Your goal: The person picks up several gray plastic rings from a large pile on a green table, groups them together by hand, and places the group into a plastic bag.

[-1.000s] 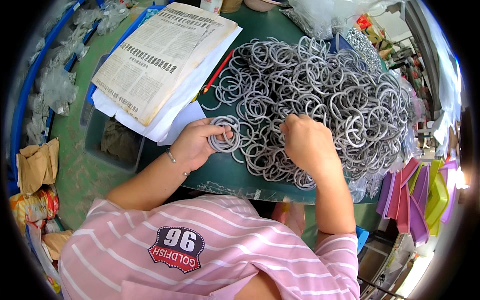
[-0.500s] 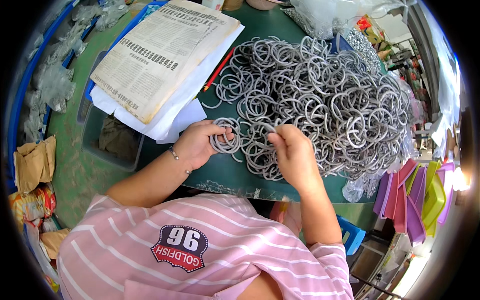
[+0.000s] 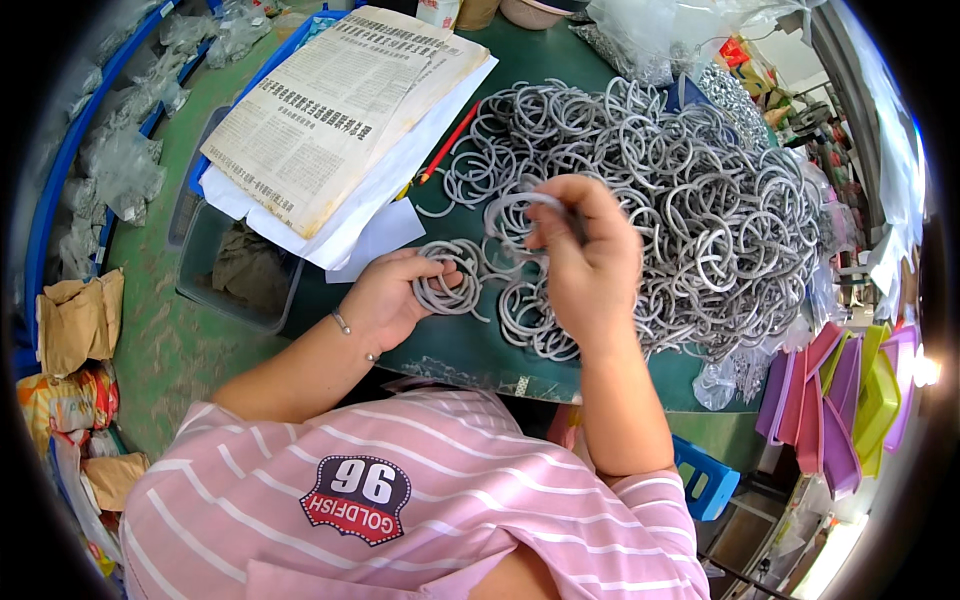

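Note:
A big heap of grey metal rings [image 3: 700,230], many with a gap in them, lies tangled on the dark green tabletop. My left hand [image 3: 388,295] is closed around a small bunch of these rings [image 3: 452,300] at the heap's near left edge, thumb over the top. Above the left part of the heap, my right hand [image 3: 590,250] pinches a grey ring [image 3: 512,205] between thumb and fingers. That ring is slightly blurred, and whether others hang with it I cannot tell.
Left of the heap lie a red pencil [image 3: 450,140], a newspaper [image 3: 330,110] over white sheets, and a grey plastic bin [image 3: 225,310] with a dark cloth. Clear bags of small metal parts [image 3: 625,50] stand behind. Purple, pink and green plastic trays [image 3: 845,400] are at the right.
My right hand has lifted away from the heap's near side, up and farther off, with a ring in its fingers. My left hand keeps its bunch, almost in place.

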Action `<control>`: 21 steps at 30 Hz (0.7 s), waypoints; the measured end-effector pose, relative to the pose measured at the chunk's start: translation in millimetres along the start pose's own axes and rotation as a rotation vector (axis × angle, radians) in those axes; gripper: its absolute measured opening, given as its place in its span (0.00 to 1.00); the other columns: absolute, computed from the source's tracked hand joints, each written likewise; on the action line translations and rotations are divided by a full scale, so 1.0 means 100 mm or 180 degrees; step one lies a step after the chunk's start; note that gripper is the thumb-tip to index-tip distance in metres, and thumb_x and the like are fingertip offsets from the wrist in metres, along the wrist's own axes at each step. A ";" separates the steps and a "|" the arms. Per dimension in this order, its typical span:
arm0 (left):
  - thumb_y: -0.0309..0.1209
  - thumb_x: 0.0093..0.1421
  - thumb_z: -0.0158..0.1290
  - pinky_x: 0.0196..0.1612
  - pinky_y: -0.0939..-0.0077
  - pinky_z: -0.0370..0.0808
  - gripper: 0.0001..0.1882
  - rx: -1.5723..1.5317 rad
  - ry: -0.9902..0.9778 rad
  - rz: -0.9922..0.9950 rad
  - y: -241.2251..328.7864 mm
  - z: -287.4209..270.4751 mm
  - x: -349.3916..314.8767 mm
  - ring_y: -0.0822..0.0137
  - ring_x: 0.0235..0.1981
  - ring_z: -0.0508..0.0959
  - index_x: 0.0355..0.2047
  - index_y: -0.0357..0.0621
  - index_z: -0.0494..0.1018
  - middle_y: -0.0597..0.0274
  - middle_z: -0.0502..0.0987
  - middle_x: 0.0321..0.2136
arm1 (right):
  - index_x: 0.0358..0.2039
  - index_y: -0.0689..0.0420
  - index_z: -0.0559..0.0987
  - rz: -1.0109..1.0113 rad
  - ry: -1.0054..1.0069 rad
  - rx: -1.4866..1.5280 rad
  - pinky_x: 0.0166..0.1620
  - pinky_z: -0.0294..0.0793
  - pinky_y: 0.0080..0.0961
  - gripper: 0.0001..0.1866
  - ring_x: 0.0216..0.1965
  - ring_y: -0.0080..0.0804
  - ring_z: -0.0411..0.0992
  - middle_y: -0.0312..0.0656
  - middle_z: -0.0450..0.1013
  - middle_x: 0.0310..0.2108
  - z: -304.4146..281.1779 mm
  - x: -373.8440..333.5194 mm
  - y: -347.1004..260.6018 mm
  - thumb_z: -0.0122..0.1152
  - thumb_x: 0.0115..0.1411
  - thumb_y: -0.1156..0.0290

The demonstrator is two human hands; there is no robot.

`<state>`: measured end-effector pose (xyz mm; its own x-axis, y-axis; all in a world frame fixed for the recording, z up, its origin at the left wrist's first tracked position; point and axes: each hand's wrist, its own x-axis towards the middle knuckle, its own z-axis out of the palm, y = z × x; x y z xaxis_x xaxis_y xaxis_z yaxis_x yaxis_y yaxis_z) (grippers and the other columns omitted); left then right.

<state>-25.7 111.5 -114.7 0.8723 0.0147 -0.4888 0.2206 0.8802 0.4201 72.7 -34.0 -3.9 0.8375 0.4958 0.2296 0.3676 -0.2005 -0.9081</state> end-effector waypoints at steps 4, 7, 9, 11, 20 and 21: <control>0.24 0.58 0.46 0.43 0.67 0.75 0.08 -0.0058 -0.0116 0.0025 -0.01 0.13 -0.07 0.65 0.35 0.78 0.36 0.33 0.72 0.55 0.77 0.32 | 0.33 0.63 0.75 -0.0300 0.0265 -0.0285 0.26 0.69 0.21 0.08 0.22 0.25 0.69 0.42 0.71 0.26 -0.07 -0.08 0.22 0.50 0.54 0.87; 0.24 0.58 0.46 0.43 0.66 0.75 0.08 -0.0053 -0.0193 -0.0017 -0.05 0.13 -0.05 0.64 0.36 0.78 0.36 0.33 0.72 0.55 0.77 0.33 | 0.35 0.62 0.75 -0.0056 -0.0242 -0.0781 0.34 0.72 0.33 0.10 0.32 0.46 0.73 0.50 0.72 0.30 0.00 -0.27 0.40 0.52 0.52 0.85; 0.23 0.58 0.46 0.40 0.65 0.75 0.06 -0.0213 -0.0195 -0.0055 -0.08 0.07 -0.02 0.63 0.33 0.78 0.34 0.33 0.70 0.54 0.76 0.31 | 0.36 0.62 0.74 -0.0188 -0.0638 -0.0740 0.38 0.71 0.37 0.11 0.37 0.53 0.71 0.54 0.71 0.32 0.17 -0.52 0.36 0.54 0.51 0.83; 0.22 0.58 0.46 0.38 0.65 0.75 0.05 -0.0194 -0.0116 -0.0142 -0.10 0.03 -0.06 0.62 0.31 0.77 0.33 0.33 0.69 0.53 0.75 0.30 | 0.38 0.61 0.73 0.0080 -0.1084 -0.0625 0.38 0.71 0.38 0.12 0.37 0.54 0.71 0.54 0.71 0.33 0.26 -0.74 0.27 0.55 0.51 0.83; 0.19 0.56 0.48 0.39 0.68 0.76 0.06 -0.0001 0.0100 -0.0311 -0.06 0.06 -0.35 0.64 0.32 0.77 0.35 0.32 0.69 0.54 0.75 0.31 | 0.37 0.61 0.74 0.0047 0.0372 0.0114 0.33 0.70 0.24 0.08 0.28 0.33 0.72 0.43 0.72 0.29 -0.37 -0.40 -0.22 0.49 0.58 0.83; 0.19 0.56 0.48 0.39 0.68 0.76 0.06 -0.0028 0.0044 -0.0342 -0.07 0.06 -0.32 0.64 0.32 0.77 0.35 0.32 0.68 0.54 0.75 0.31 | 0.37 0.61 0.74 -0.0120 0.0152 -0.0093 0.33 0.70 0.25 0.09 0.28 0.36 0.72 0.44 0.72 0.29 -0.34 -0.40 -0.13 0.49 0.57 0.84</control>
<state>-52.6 102.2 -97.4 0.8378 -0.0735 -0.5411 0.3086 0.8812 0.3582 48.2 -80.0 10.1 0.8410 0.4626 0.2806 0.4104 -0.2072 -0.8881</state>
